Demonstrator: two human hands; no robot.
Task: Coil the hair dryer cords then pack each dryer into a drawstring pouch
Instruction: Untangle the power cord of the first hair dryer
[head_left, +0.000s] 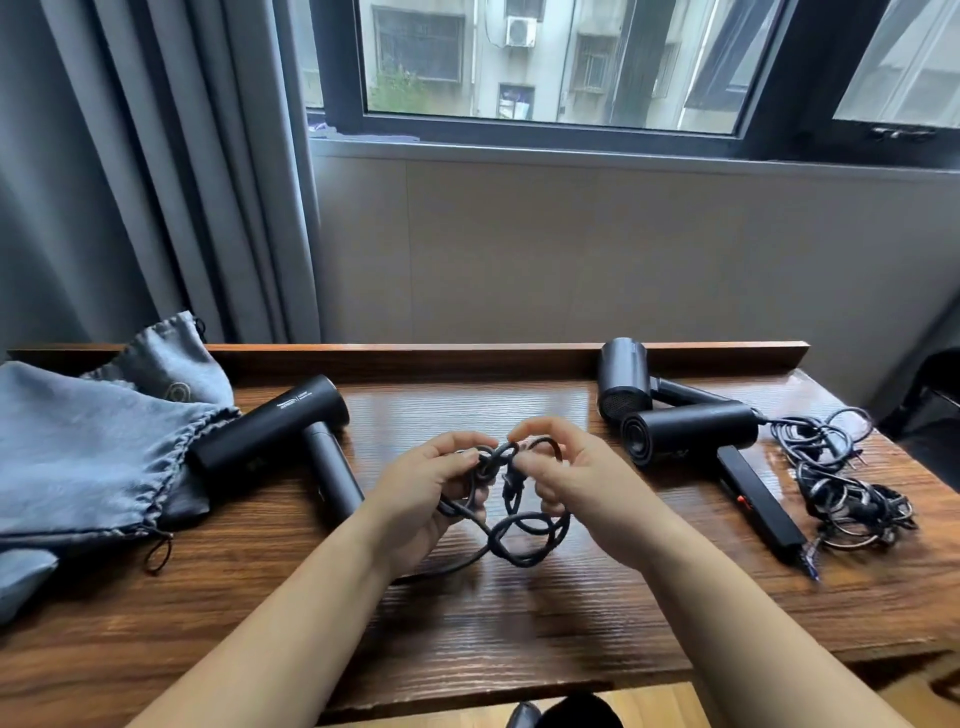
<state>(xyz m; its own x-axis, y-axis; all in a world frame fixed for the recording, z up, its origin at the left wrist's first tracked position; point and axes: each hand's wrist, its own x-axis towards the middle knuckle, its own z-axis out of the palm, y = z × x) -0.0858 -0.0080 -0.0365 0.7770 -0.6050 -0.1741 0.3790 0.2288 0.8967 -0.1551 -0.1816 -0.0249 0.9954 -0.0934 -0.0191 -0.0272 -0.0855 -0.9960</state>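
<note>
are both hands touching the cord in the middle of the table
Touching. The head view shows the left hand and right hand each with fingers closed around loops of the black cord, held above the table.

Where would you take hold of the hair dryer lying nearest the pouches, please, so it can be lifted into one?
I would grip the left hair dryer by its handle, coming from above on the near side. The handle is a slim cylinder pointing toward the person, lying free on the table, while the barrel is thicker and its far end rests against the grey pouches.
</note>
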